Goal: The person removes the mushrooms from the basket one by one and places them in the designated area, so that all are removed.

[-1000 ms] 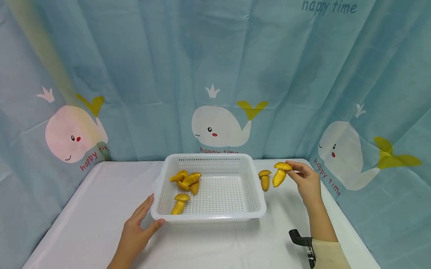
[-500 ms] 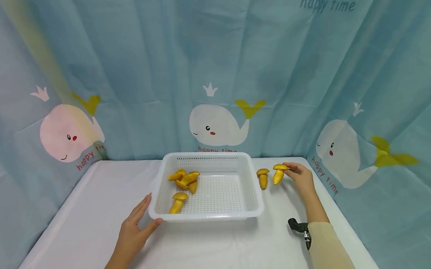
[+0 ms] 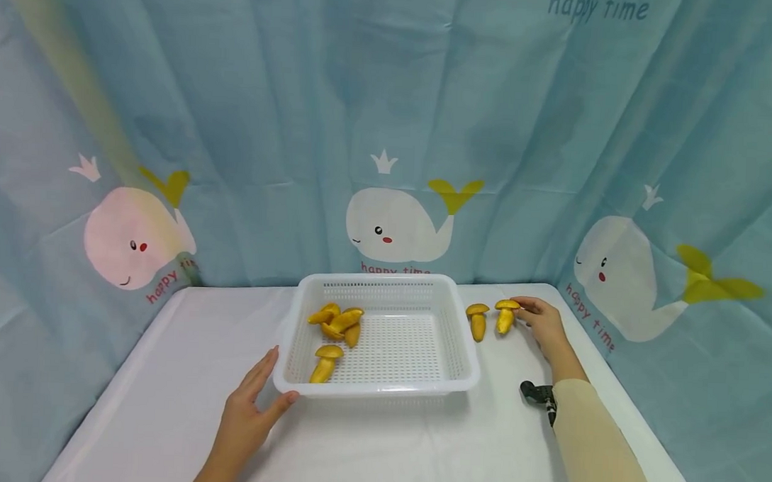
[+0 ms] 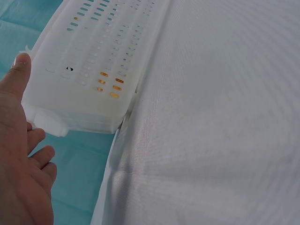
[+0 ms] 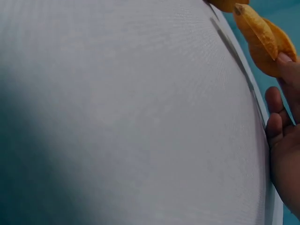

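my right grip (image 3: 545, 328) pinches a mushroom (image 3: 505, 317) by its cap, right of centre in the frame, stem toward the bottom. a second mushroom (image 3: 477, 322) lies just left of it on the white counter (image 3: 379, 446), beside the basket (image 3: 374, 390) at centre. my left grip (image 3: 244, 410), lower left, is spread at the basket's near left corner, thumb at the rim. inside, a mushroom pile (image 3: 343, 322) sits upper left, a lone mushroom (image 3: 323, 366) lower left.

Before me: table (image 3: 379, 446) under white cloth (image 3: 217, 320) | on it, white basket (image 3: 374, 390) | one yellow mushroom (image 3: 478, 321), just right of basket
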`<state>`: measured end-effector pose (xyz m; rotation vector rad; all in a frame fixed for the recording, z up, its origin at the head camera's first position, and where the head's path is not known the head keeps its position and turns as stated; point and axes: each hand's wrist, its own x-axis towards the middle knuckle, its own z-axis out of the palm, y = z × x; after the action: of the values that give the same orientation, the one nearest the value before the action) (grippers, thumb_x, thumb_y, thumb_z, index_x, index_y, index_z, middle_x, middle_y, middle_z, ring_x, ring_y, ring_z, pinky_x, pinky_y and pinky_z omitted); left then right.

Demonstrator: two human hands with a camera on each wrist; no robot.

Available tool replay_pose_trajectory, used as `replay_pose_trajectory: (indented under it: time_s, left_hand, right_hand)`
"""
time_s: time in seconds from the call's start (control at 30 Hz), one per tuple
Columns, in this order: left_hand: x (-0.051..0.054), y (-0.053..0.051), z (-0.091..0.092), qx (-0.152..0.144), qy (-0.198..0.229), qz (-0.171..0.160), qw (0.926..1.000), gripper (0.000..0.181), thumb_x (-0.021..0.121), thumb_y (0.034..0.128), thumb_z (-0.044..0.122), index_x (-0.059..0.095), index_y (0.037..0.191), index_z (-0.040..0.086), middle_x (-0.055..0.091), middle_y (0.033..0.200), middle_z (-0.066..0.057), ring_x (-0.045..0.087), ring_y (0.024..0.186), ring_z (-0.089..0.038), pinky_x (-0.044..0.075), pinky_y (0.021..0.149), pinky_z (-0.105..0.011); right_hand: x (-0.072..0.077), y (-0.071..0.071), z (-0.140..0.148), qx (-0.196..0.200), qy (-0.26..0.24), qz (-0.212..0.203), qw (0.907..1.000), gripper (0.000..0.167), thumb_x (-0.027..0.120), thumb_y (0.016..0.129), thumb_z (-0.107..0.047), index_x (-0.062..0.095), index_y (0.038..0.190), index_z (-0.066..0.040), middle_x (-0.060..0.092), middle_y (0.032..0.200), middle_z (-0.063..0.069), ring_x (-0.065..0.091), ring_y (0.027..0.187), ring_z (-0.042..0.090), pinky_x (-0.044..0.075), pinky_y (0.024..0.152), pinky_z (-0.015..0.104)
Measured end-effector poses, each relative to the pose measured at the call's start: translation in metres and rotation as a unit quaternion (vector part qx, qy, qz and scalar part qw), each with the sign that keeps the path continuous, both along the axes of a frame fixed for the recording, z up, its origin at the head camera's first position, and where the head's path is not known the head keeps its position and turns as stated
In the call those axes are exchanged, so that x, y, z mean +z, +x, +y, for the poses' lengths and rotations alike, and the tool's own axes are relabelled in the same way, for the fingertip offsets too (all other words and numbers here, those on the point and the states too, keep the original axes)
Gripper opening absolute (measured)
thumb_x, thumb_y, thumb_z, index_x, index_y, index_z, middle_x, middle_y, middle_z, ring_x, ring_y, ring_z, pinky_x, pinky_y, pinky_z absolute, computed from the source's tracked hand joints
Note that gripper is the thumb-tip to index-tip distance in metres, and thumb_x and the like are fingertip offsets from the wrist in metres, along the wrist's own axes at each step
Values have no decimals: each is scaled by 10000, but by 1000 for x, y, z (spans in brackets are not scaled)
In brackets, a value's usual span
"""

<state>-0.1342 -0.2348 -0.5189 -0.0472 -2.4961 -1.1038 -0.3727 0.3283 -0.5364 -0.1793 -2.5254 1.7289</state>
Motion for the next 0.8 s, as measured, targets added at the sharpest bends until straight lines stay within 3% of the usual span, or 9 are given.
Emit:
replay_pose_trajectory:
  time_s: [0.27,0.57,0.7,0.8]
  left_hand:
    - [3,-2,-4,-71,53,42,10000,875,852,840,360,405,1584,250,404,1621,15,436,1464,-283,262,1023,-10]
    - [3,-3,-3,-63,117,100,9999,873,867,829,330,418,1575,280,414,1613,35,418,1473,-198,266,1031,-2]
    - [1,-2,-1,-66,83,105,9999,866,860,834,339,422,1576,248,423,1610,5,444,1460,-272,261,1031,-7]
    - [1,0,0,-60,19,156,9999,858,858,836,342,434,1571,214,440,1601,-33,466,1436,-340,257,1028,-11]
  right_hand:
    - [2,-4,-5,241,245,-8,9994,355,633,1024,-124,618,1367,-34,541,1476,184,483,1384,327,412,1175,462]
    - [3,-5,-2,337,304,-123,9989,373,626,1029,-126,597,1389,-37,526,1494,191,476,1394,340,385,1195,471]
    - [10,0,0,500,299,-276,9979,433,640,1021,-124,556,1430,-12,509,1505,228,469,1393,370,373,1198,495]
    - [22,5,2,601,596,-434,9955,462,655,1011,-134,542,1440,-5,503,1505,242,471,1374,394,393,1171,534]
